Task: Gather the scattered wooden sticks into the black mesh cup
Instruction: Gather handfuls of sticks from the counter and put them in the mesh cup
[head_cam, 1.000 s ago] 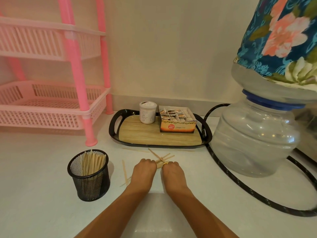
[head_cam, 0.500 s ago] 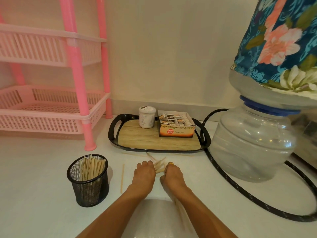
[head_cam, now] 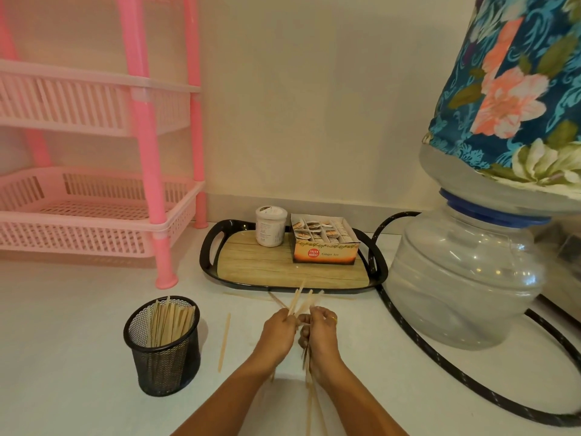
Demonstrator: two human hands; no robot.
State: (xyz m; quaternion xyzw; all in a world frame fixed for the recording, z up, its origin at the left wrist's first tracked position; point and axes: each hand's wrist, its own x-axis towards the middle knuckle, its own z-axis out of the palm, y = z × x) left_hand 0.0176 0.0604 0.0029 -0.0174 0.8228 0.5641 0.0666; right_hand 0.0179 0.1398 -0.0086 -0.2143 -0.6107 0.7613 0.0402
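Note:
A black mesh cup stands upright at the lower left with several wooden sticks in it. My left hand and my right hand are side by side in the middle, both gripping one bundle of wooden sticks raised off the white surface. The bundle's ends fan out above my fingers and trail down below my right wrist. One loose stick lies on the surface between the cup and my left hand.
A black tray with a wood-look base holds a white jar and a tea box. A large clear water bottle stands right, a black hose curving round it. A pink rack stands at the left.
Both hands went from pressing on the scattered sticks on the surface to gripping them as a bundle and lifting it up. One stick stays lying left of my hands.

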